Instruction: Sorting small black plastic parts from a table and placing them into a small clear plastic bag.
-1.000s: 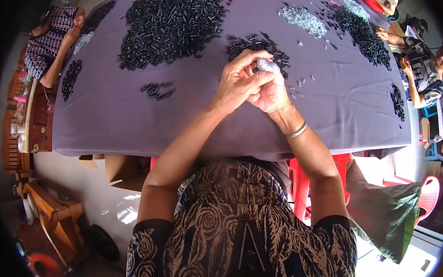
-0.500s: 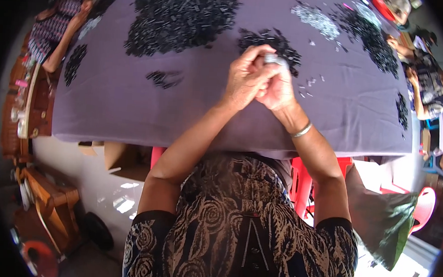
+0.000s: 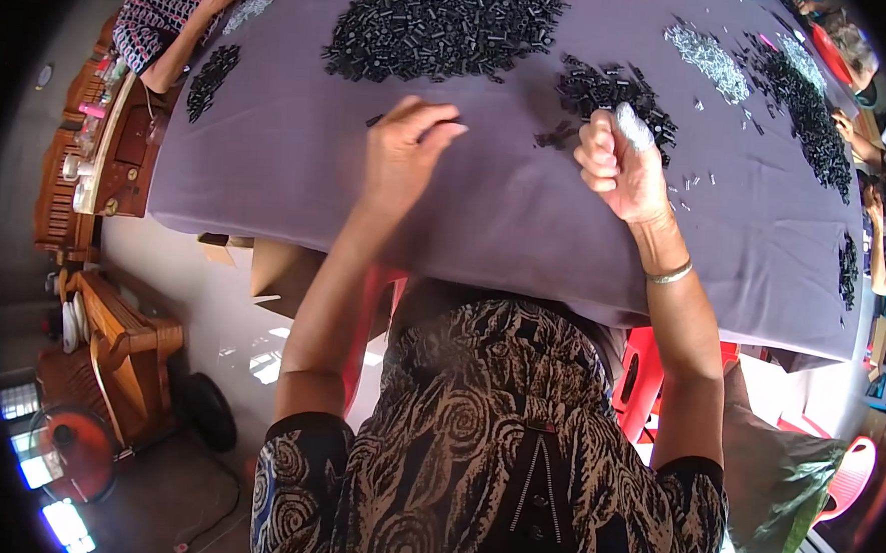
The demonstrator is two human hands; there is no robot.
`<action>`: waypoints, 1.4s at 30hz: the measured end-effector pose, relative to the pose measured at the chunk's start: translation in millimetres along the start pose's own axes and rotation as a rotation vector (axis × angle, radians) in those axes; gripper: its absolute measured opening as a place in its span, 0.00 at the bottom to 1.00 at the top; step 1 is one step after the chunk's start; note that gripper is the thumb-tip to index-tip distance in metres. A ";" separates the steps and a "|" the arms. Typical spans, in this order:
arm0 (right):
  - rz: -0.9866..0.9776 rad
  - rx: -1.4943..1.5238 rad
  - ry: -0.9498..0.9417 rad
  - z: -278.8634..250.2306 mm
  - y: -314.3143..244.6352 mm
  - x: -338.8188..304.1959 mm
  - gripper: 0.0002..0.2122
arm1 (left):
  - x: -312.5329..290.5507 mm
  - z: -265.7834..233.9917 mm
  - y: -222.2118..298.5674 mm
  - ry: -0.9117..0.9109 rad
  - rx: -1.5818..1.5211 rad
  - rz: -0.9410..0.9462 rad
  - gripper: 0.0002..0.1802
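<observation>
My left hand point(image 3: 402, 154) hovers over the cloth-covered table, a little blurred, its fingers bent and a gap showing between thumb and forefinger. Nothing shows in that gap. A dark bit peeks out behind its knuckles. To the right, my right hand point(image 3: 624, 176) is closed, fingers curled into the palm; what they hold, if anything, is hidden. Its thumb has a silvery-white wrapping point(image 3: 632, 126). Just behind this hand lies a small heap of black pieces point(image 3: 603, 85). Farther back spreads a large heap of small black tube-like pieces point(image 3: 441, 26).
A purple-grey cloth point(image 3: 506, 220) covers the table. Clear pieces point(image 3: 710, 62) and more black pieces point(image 3: 807, 115) lie at the right. Other people sit at the far left and right. A red stool point(image 3: 643, 382) and cardboard box point(image 3: 283, 273) stand below the table edge.
My hands were together, fingers touching, and are now apart: the left has gone left, the right has gone right. The whole view has also shifted.
</observation>
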State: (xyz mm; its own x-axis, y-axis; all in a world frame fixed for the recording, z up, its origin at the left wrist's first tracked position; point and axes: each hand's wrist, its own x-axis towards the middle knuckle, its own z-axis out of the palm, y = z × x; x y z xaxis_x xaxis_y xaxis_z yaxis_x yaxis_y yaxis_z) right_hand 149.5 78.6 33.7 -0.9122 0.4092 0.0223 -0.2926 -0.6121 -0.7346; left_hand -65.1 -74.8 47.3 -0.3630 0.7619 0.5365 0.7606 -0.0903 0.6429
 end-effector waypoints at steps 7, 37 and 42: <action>-0.223 0.040 0.192 -6.6 -18.8 -6.7 0.18 | -1.9 -20.3 -21.3 0.061 0.164 -0.046 0.11; -0.207 -1.706 0.291 -33.5 -50.5 -39.4 0.05 | 10.0 123.9 49.2 0.034 -0.357 0.105 0.10; -0.191 -1.615 0.343 -31.7 -49.6 -35.9 0.04 | 16.8 120.6 40.8 0.126 -0.353 0.102 0.11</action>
State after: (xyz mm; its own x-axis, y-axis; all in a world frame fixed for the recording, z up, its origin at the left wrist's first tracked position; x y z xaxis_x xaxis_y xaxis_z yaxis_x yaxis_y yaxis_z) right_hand 205.9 115.7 47.9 -0.7353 0.6447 0.2091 0.3933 0.6571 -0.6430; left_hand 24.8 11.7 16.7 -0.3751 0.6552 0.6558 0.5720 -0.3931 0.7199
